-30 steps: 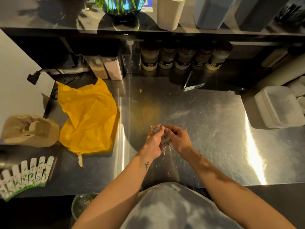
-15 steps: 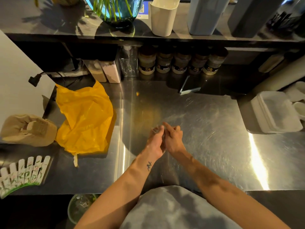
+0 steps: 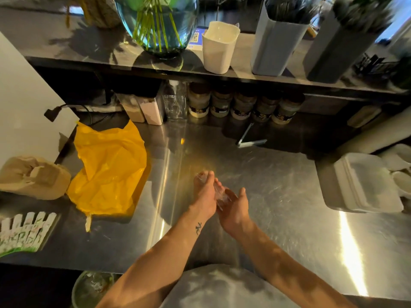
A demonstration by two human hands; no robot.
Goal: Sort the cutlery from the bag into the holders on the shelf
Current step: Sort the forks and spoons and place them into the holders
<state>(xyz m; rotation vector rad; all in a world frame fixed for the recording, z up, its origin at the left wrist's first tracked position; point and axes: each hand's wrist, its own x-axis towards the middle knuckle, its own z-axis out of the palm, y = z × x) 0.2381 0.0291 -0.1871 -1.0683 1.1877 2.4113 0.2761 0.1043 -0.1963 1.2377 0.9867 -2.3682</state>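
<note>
Head view: above the steel surface [image 3: 278, 196], a person's left hand [image 3: 203, 194] curls its fingers round a bundle of clear plastic cutlery [image 3: 219, 193]. The right hand [image 3: 233, 207] lies against it, fingers loosely spread and touching the bundle. A crumpled yellow bag [image 3: 109, 170] lies to the left, well apart; white foam boxes [image 3: 360, 183] sit to the right. Beyond, spice jars [image 3: 242, 105] line the back. On the shelf [image 3: 89, 54] above stand a glass vase [image 3: 158, 23], a white holder [image 3: 219, 47], a grey holder [image 3: 275, 45] and a dark holder [image 3: 338, 47].
</note>
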